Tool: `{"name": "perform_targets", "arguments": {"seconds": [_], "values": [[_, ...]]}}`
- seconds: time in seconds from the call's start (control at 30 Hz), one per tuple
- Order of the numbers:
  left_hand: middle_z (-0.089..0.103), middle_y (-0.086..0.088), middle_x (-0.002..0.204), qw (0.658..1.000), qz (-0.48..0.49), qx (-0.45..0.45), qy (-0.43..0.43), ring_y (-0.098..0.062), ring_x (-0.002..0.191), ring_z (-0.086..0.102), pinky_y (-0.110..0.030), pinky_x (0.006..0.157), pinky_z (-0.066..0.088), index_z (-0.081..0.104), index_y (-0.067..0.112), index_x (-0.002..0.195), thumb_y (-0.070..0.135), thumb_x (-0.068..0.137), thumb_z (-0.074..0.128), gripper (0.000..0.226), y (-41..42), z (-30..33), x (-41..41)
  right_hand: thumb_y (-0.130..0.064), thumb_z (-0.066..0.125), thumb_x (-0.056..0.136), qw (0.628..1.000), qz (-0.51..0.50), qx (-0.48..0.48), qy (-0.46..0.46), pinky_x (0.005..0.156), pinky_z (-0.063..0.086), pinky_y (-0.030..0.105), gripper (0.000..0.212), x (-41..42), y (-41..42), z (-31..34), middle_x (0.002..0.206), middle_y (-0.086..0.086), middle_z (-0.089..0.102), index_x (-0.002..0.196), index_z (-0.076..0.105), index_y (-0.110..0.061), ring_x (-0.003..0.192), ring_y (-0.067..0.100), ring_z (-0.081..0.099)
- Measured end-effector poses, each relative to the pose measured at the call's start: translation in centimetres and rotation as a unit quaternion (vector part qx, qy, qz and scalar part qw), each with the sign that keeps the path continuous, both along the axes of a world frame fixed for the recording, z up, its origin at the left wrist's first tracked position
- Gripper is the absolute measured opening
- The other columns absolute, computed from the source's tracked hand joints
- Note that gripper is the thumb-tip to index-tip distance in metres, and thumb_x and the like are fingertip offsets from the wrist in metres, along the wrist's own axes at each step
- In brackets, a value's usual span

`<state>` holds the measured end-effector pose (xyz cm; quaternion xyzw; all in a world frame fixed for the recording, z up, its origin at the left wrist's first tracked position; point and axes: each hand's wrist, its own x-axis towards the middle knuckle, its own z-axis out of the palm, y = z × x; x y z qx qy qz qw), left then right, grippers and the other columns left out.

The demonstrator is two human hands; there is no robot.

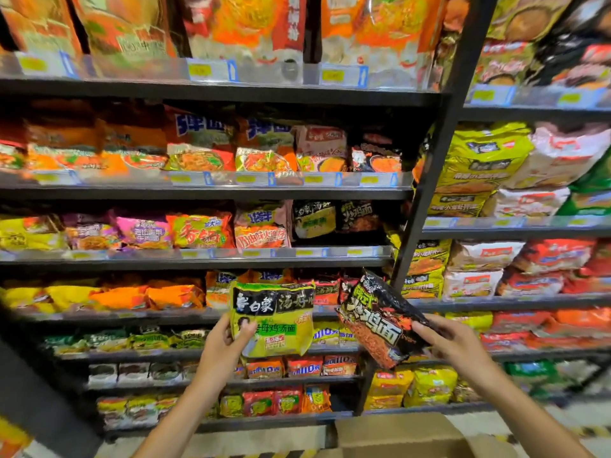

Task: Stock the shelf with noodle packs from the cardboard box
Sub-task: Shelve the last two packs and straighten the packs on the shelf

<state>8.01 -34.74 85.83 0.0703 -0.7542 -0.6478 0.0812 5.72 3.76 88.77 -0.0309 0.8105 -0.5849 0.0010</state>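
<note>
Dark metal shelf unit (211, 193) with several tiers, each fronted by a clear plastic price rail carrying yellow labels (246, 178). Top tier: tall orange and red noodle bags (251, 24), upright. Second tier: orange and red packs (198, 150), with a black pack (375, 158) at its right end. Third tier: yellow, purple, red and black packs (198, 231) side by side. Lower tiers: orange, green, white and red packs, blurred. A dark slanted upright post (439, 153) separates an adjoining shelf bay (515, 231) stacked with yellow-green, white and red multipacks (479, 166). On the pale floor (264, 441) beside the unit stands a brown cardboard box (396, 434).
</note>
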Motion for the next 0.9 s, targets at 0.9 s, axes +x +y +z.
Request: {"name": "perform_targets", "arguments": {"seconds": [0.9], "values": [[0.054,0.01,0.118,0.999,0.002,0.038,0.037,-0.02,0.125,0.048,-0.033,0.092,0.039,0.051,0.025,0.124,0.019,0.097,0.061,0.029,7.8,3.9,-25.5,-0.007,0.064,0.092,0.997,-0.028,-0.065,0.003,0.055,0.048,0.012,0.018,-9.8,2.6,-2.0,0.091,-0.012,0.078,0.102,0.075,-0.018,0.074,-0.003,0.069]]}}
